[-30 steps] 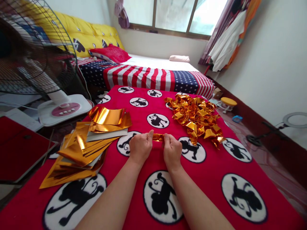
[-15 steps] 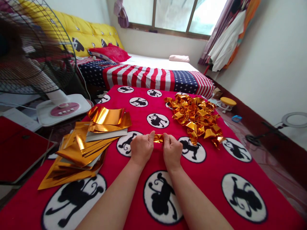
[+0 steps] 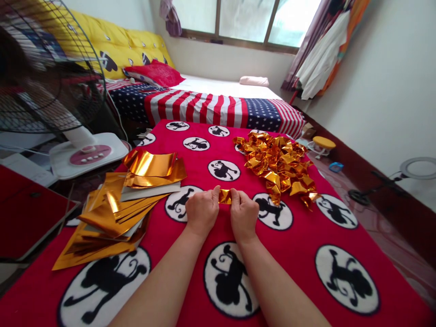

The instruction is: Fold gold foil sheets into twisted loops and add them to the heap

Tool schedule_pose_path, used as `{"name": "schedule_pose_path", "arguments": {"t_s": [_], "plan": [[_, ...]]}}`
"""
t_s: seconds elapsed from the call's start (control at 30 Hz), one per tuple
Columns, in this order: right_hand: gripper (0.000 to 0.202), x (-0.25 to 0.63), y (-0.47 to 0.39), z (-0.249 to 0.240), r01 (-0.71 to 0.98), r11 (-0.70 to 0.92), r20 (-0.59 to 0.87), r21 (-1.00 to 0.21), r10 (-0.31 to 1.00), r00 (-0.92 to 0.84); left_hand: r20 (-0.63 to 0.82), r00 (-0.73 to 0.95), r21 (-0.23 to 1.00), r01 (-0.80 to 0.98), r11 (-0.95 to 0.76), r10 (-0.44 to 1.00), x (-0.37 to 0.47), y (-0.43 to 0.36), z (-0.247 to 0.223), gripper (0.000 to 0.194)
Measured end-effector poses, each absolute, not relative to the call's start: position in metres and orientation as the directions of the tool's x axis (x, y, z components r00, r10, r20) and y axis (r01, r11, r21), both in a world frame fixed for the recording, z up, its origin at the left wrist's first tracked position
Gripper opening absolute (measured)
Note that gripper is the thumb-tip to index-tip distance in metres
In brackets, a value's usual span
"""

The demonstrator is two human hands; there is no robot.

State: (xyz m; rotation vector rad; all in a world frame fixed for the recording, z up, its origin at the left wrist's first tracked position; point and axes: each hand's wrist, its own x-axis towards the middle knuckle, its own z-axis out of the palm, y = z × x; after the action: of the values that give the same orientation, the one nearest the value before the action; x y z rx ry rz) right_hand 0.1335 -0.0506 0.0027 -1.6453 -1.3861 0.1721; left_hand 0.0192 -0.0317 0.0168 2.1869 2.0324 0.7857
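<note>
Between my two hands is a small folded piece of gold foil paper (image 3: 225,196), creased across its middle. My left hand (image 3: 203,210) pinches its left end, thumb on top. My right hand (image 3: 244,211) grips the right end in the same way. The fingers under the paper are hidden. To the left lies a stack of flat gold foil sheets (image 3: 116,213), some with pale grey backs. On the right, beyond my right hand, a heap of folded gold foil pieces (image 3: 279,163) is spread out.
A red cloth with black monkey figures (image 3: 286,272) covers the surface under my hands. At the left stands an electric fan (image 3: 88,152). A bed with a striped and starred cover (image 3: 204,106) is behind. A yellow stool (image 3: 323,144) and a ring-light stand (image 3: 378,184) are on the right.
My hands have drawn very slightly closer together, and the foil piece between them looks more creased and puffed up. The stack and the heap have not moved.
</note>
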Motion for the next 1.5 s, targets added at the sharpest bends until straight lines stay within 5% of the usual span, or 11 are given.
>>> {"name": "schedule_pose_path", "arguments": {"t_s": [0.4,1.5], "plan": [[0.043,0.1324,-0.0497,0.0015,0.757,0.086,0.491,-0.648,0.807,0.329,0.302,-0.005,0.385,0.915,-0.117,0.953,0.0213,-0.0321,0.0198,0.057],[0.04,0.1295,-0.0488,0.0004,0.69,0.078,0.445,-0.719,0.815,0.371,0.286,-0.003,0.385,0.916,-0.112,0.958,0.0226,-0.0286,0.0163,0.059]]}}
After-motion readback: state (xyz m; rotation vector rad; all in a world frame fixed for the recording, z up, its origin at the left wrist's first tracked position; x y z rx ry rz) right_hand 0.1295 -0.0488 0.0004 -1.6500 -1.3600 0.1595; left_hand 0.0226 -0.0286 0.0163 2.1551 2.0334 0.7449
